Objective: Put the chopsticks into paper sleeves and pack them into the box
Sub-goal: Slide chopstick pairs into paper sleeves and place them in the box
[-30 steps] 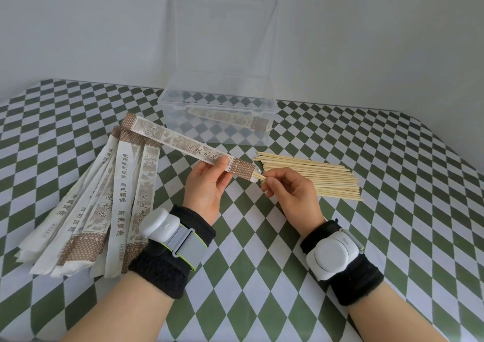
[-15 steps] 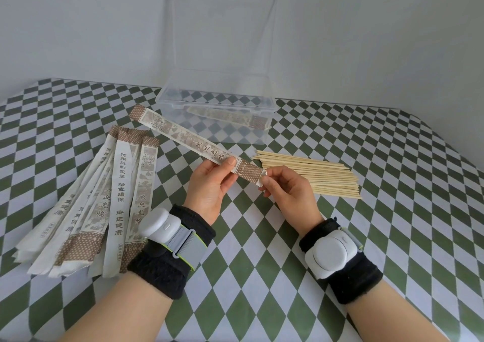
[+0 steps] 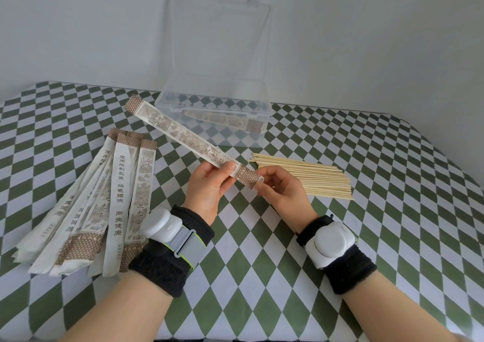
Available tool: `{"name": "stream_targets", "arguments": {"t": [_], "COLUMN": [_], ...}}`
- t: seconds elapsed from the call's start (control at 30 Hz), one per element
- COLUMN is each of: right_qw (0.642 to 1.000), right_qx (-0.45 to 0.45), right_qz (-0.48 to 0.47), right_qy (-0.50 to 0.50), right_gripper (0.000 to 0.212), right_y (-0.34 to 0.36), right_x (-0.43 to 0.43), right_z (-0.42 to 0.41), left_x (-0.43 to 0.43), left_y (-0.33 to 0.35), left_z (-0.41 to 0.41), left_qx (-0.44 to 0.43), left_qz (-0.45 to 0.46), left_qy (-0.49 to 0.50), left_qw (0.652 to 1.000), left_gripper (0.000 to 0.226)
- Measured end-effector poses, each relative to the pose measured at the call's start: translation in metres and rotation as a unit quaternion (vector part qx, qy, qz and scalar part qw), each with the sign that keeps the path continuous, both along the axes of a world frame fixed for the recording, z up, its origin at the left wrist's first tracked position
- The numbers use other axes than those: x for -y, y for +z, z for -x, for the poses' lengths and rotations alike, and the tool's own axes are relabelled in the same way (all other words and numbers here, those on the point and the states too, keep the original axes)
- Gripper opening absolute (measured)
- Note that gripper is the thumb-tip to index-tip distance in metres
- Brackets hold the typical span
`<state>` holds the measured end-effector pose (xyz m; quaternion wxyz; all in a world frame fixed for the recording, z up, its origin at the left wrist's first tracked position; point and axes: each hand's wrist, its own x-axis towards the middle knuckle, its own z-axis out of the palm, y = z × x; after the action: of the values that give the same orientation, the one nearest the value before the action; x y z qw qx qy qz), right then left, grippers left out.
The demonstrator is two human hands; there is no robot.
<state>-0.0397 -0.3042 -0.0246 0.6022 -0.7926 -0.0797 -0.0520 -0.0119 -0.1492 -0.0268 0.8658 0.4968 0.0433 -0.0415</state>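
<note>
- A person's left hand point(image 3: 207, 184) holds a long printed paper sleeve point(image 3: 183, 137) in the air above a green-and-white checked worktop point(image 3: 392, 210). Its grip is a pinch near the sleeve's closer, brown-patterned end, with the thumb on top and the fingers beneath.
- The right hand point(image 3: 282, 192) meets that same end with a narrow grip, curled fingertips pinching the very tip. No bare wood shows there, so the chopsticks seem to be fully inside, though this cannot be seen directly.
- The sleeve slants up and away to the left. Its far end hangs in front of a clear plastic box point(image 3: 264, 111), whose lid stands open.
- One packed sleeve point(image 3: 225, 120) lies inside the box.
- Loose chopsticks point(image 3: 314, 179) lie in a pile just right of the right hand. A fan of empty sleeves point(image 3: 104, 205) lies to the left.
- The sleeve is probably light, thin paper that creases or tears easily and is stiffened only by the sticks inside.
- Smooth sticks could slide out if the open end tips down. It is best pinched across the middle, over both sticks, and carried level.
</note>
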Motion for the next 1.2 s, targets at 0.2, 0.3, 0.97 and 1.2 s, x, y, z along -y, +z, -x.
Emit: {"name": "stream_targets", "arguments": {"t": [0.2,0.3,0.97,1.2], "right_qw": [0.998,0.997,0.91,0.844], "right_qx": [0.013,0.019,0.121,0.05], "right_qz": [0.056,0.063,0.372,0.525], "right_qy": [-0.032,-0.044,-0.137,-0.093], "right_gripper": [0.015,0.016,0.01,0.067], "right_y": [0.004,0.01,0.086,0.08], "right_x": [-0.01,-0.008,-0.001,-0.006], "right_z": [-0.004,-0.01,-0.155,-0.158], "left_x": [0.002,0.003,-0.004,-0.004], "left_y": [0.0,0.0,0.0,0.001], "left_z": [0.001,0.001,-0.008,-0.008], "left_qx": [0.006,0.012,-0.057,-0.054], "left_qz": [-0.025,-0.009,0.076,0.079], "left_qy": [-0.021,-0.024,0.079,0.075], "left_qw": [0.999,1.0,0.992,0.993], "left_gripper": [0.018,0.014,0.029,0.033]}}
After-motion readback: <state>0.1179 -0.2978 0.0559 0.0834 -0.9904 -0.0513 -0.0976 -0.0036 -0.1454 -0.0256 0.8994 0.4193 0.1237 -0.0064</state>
